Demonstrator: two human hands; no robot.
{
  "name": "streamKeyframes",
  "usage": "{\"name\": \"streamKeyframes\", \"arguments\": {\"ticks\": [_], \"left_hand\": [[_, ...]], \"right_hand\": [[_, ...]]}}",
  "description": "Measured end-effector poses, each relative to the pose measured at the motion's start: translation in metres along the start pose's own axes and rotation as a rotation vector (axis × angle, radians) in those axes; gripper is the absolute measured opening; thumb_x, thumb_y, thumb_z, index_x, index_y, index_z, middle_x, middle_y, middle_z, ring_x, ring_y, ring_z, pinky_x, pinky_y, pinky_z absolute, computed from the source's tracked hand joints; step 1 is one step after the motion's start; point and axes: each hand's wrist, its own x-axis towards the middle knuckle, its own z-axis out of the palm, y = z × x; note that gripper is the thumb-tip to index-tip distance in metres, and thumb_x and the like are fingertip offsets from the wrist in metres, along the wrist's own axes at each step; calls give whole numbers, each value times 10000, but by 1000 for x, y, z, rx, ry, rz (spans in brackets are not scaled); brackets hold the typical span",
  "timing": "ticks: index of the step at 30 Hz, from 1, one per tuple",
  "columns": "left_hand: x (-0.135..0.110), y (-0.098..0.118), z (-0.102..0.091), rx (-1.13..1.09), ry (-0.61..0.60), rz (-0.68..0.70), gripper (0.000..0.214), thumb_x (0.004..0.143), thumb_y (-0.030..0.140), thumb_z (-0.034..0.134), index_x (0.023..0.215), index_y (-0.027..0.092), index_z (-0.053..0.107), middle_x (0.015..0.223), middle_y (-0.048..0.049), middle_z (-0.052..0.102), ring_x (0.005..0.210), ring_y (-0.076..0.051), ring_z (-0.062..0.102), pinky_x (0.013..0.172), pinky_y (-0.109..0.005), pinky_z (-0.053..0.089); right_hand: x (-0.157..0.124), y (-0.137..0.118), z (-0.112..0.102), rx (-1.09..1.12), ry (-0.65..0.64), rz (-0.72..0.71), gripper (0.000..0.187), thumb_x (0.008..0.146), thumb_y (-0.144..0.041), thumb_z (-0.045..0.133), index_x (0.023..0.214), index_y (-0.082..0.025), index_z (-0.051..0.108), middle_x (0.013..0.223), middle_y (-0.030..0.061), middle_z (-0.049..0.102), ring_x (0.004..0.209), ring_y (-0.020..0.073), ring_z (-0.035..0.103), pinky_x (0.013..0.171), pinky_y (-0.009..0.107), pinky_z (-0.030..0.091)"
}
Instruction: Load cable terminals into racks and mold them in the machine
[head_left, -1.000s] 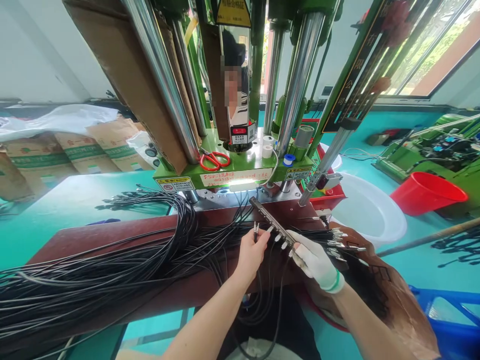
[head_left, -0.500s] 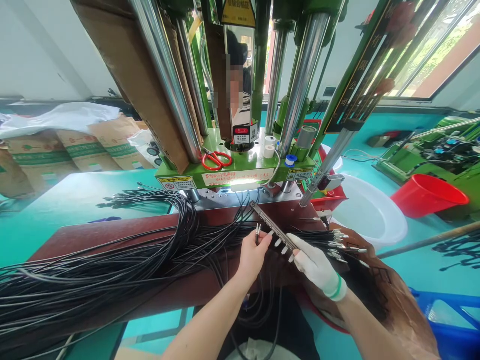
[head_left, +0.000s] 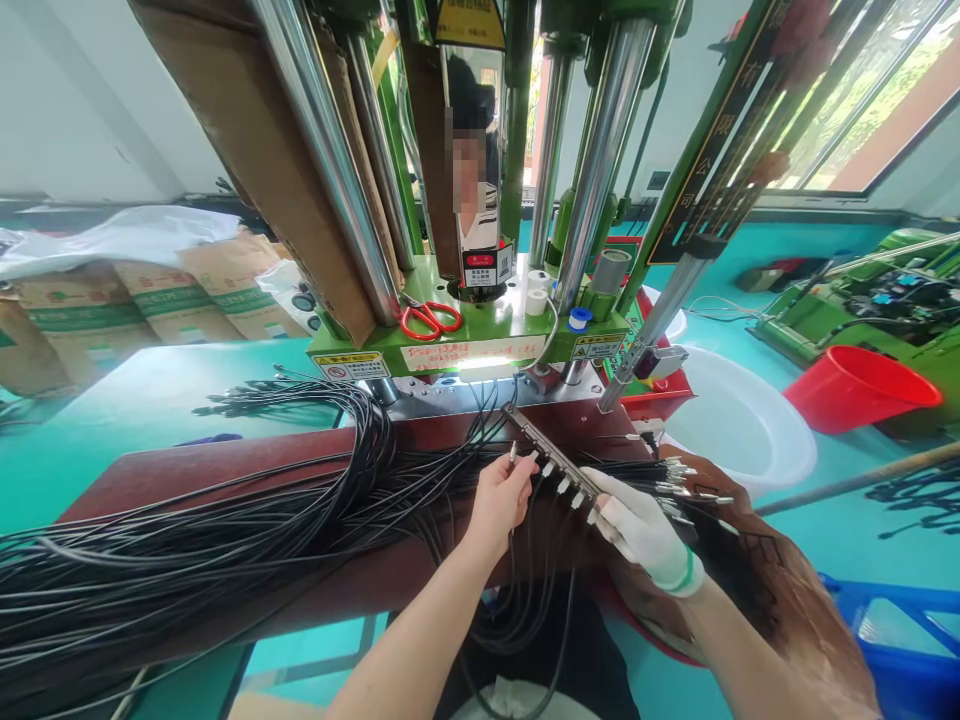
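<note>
My bare left hand (head_left: 496, 508) is closed in a pinch on a black cable, whose silvery metal connector (head_left: 513, 452) sticks up above the fingers. In a white knit glove, my right hand (head_left: 646, 530) grips the near end of a long narrow metal bar (head_left: 551, 450), held slanting over the work table. Several pale connector ends (head_left: 563, 486) sit along the bar's left edge, with cables dropping below them. My left fingertips are at the bar's upper left side, close to one of these ends; whether they touch it I cannot tell.
A thick bundle of black cables (head_left: 247, 520) covers the brown table (head_left: 142, 480). Behind stands a green press (head_left: 480, 335) with red-handled scissors (head_left: 430, 318) on its ledge. More connector ends (head_left: 679, 485) lie to the right, near a white tub (head_left: 750, 420) and a red bucket (head_left: 862, 390).
My left hand has shifted slightly left and tilted, the connector still in its pinch. The bar and my gloved right hand have moved slightly right and down, showing more of the connector row.
</note>
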Motion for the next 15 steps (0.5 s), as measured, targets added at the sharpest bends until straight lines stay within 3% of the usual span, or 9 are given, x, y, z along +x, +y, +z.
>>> {"name": "streamKeyframes", "arguments": {"ticks": [5, 11, 15], "left_hand": [[2, -1, -1, -25, 20, -44, 428, 599, 548, 646, 669, 164, 470, 350, 128, 261, 266, -3, 162, 282, -145, 93], [5, -8, -1, -24, 45, -22, 424, 601, 549, 642, 640, 169, 456, 343, 135, 227, 267, -4, 136, 269, -145, 95], [4, -8, -3, 99, 29, 66, 423, 703, 580, 520, 661, 160, 483, 382, 89, 345, 282, -20, 227, 273, -144, 145]], "right_hand": [[-1, 5, -4, -73, -39, -21, 577, 815, -423, 488, 1271, -75, 424, 542, -37, 395, 458, 81, 316, 440, 243, 229], [-7, -1, -7, -502, -91, -125, 489, 873, -380, 390, 1285, -122, 440, 554, -21, 454, 507, 102, 376, 513, 270, 324], [-4, 5, -13, -252, -81, -54, 538, 851, -412, 437, 1285, -95, 425, 545, -28, 421, 486, 92, 345, 470, 250, 270]]}}
